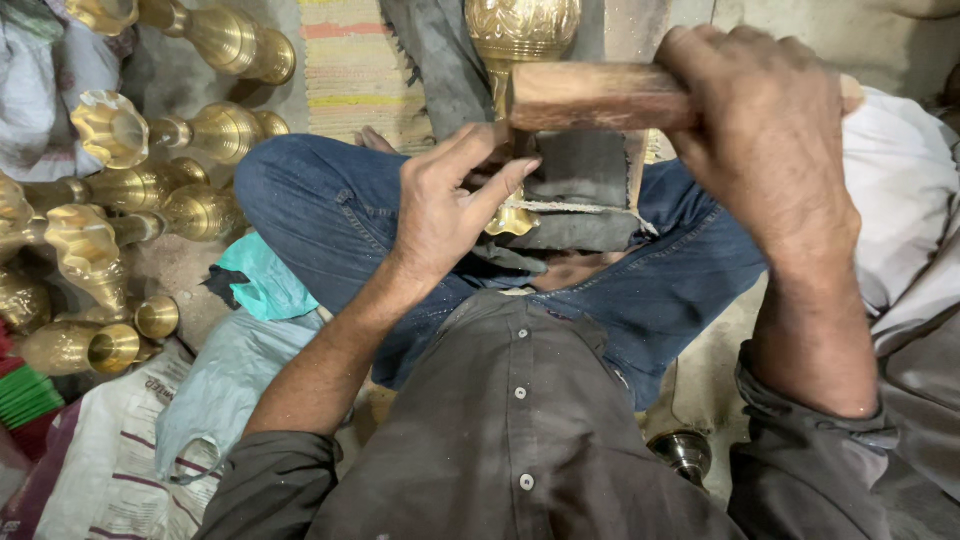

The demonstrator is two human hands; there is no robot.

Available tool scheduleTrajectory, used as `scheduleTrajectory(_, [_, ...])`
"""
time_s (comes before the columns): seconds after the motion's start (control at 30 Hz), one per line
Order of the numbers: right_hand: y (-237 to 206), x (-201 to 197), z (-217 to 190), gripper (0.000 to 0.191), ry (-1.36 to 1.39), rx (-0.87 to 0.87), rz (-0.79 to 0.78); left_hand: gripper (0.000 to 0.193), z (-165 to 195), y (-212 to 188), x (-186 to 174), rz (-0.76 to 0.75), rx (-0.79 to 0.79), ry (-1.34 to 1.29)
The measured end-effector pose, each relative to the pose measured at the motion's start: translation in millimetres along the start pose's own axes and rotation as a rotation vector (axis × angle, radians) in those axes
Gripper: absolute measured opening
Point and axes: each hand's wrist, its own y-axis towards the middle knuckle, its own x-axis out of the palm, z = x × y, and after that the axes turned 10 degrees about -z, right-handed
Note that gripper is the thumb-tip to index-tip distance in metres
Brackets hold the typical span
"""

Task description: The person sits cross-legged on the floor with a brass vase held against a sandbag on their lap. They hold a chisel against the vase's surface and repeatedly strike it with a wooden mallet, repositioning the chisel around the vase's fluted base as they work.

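A person sits cross-legged, seen from above. The right hand (765,150) is closed in a fist around a wooden mallet (600,97), held level. Just below the mallet and beside the left fingertips stands a brass vase (520,30), its foot resting on a grey block (585,190) in the lap. The left hand (445,205) is half open, fingers stretched to steady the vase's foot. Well off to the left hand's outer side lie more brass vases (130,180) on the floor.

A metalworker's floor workshop: finished brass vases (150,130) lie heaped on the bare ground beside a striped mat (350,60), with sacks (130,450) and rags around the seated worker
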Motion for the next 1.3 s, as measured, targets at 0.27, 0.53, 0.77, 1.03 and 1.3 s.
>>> scheduleTrajectory(0.27, [-5.9,1.7,5.0,0.031,0.091,-0.001,0.067,0.03,-6.5,0.9,0.6,-0.003,-0.004,0.075])
scheduleTrajectory(0.53, [-0.6,1.6,0.1,0.034,0.254,0.037,0.011,0.03,-3.9,-1.7,-0.7,0.019,0.038,-0.002])
scheduleTrajectory(0.77, [2.5,-0.9,-0.1,0.03,0.313,0.07,-0.002,0.03,-2.4,-0.1,-1.8,0.018,0.024,-0.001])
scheduleTrajectory(1.03, [-0.8,4.4,0.2,0.027,0.203,0.007,0.081,0.033,-4.8,-2.2,-3.4,-0.022,-0.042,0.003])
scheduleTrajectory(1.3, [3.1,1.2,0.2,0.024,0.312,0.01,-0.055,0.032,-9.2,-2.2,-1.7,-0.01,-0.015,-0.022])
